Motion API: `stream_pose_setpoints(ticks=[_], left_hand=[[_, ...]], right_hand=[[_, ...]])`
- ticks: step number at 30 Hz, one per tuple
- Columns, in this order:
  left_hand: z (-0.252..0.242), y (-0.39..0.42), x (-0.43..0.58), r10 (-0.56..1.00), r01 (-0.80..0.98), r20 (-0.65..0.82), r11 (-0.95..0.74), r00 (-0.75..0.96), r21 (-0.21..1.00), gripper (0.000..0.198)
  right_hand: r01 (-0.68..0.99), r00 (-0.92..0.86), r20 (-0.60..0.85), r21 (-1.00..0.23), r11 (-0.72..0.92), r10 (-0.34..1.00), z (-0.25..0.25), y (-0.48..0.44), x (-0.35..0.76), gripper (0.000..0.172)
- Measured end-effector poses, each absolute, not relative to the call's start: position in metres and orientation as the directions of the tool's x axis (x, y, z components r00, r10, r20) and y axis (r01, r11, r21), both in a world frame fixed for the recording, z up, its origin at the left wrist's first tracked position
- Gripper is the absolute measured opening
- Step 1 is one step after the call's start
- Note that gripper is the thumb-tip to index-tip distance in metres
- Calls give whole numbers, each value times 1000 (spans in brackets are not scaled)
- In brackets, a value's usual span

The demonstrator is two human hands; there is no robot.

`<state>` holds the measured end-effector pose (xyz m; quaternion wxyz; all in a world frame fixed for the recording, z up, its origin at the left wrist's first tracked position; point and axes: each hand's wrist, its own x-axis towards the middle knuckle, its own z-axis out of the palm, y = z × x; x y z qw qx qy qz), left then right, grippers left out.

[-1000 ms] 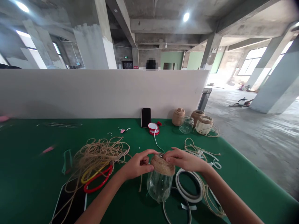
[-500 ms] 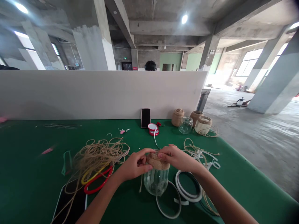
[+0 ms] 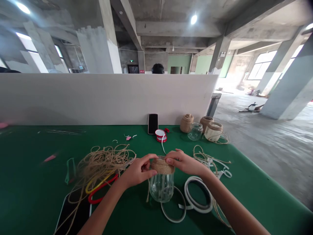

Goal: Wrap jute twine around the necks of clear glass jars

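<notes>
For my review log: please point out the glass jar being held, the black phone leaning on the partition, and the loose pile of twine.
glass jar (image 3: 161, 186), head view, on its clear lower body.
black phone (image 3: 153, 123), head view, middle of its dark screen.
pile of twine (image 3: 102, 161), head view, centre of the tangle.

Two bare forearms come into view from the bottom edge, with no sleeves, cuffs, gloves, watch or bands showing anywhere along them. The left hand (image 3: 137, 171) and the right hand (image 3: 184, 162) are uncovered too, each slim, with no rings to be seen on the fingers (image 3: 171, 161). The nails look short and plain, though they are too small to tell more, and both arms are cut off by the picture's lower edge before the elbow, so nothing worn higher up can be seen.
</notes>
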<state>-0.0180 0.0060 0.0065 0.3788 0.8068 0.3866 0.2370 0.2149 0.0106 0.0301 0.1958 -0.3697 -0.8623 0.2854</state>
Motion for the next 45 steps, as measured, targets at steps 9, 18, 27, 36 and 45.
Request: stream_pose_setpoints(ticks=[9,18,27,36,45], left_hand=[[4,5,-15,830,440,63,-356,554,824,37],[-1,11,-17,833,406,44,-314,552,859,33],[-2,11,-23,861,473,49,-324,506,819,22],[-6,19,-31,889,512,88,-338,450,789,22],[6,4,-11,866,568,141,-430,480,702,23]], right_hand=[[632,-517,326,-478,610,791,0,-76,215,11],[723,-649,69,-254,642,758,-41,-99,237,12],[745,-599,64,-321,585,798,-30,-100,240,10],[793,-548,20,-308,526,837,-32,-103,247,9],[831,-487,248,-161,532,837,-20,-96,262,21]])
